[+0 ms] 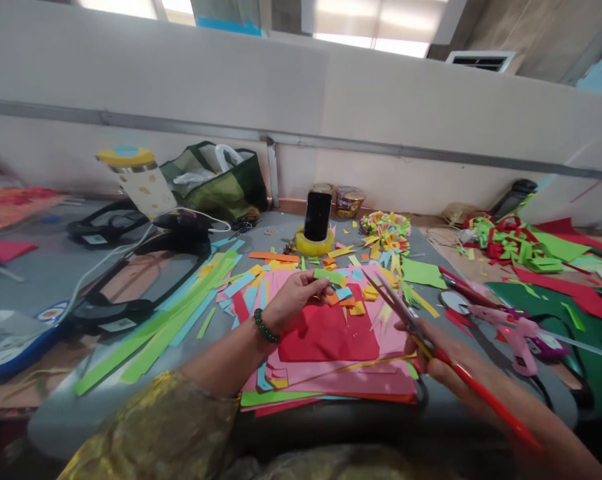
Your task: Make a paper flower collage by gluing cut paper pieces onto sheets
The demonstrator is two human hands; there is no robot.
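My left hand (303, 292), with a dark green bead bracelet at the wrist, pinches a small green paper piece (331, 275) above the sheets. In my right hand (438, 353) are red-handled scissors (458, 370), their blades slightly apart and pointing up and left toward the paper scraps. Below the hands lies a red paper sheet (325, 337) on a stack of pink sheets (341, 381). Small orange, blue and yellow paper pieces (353, 305) are scattered just right of my left fingertips. The right hand is a little blurred.
Long green paper strips (165, 320) lie to the left. A phone (317, 217) stands on a yellow tape roll (315, 245) at the back, near a frilled paper cluster (388, 230). On the right sits a pink glue gun (515, 333). A tumbler (143, 183) and green bag (221, 180) stand back left.
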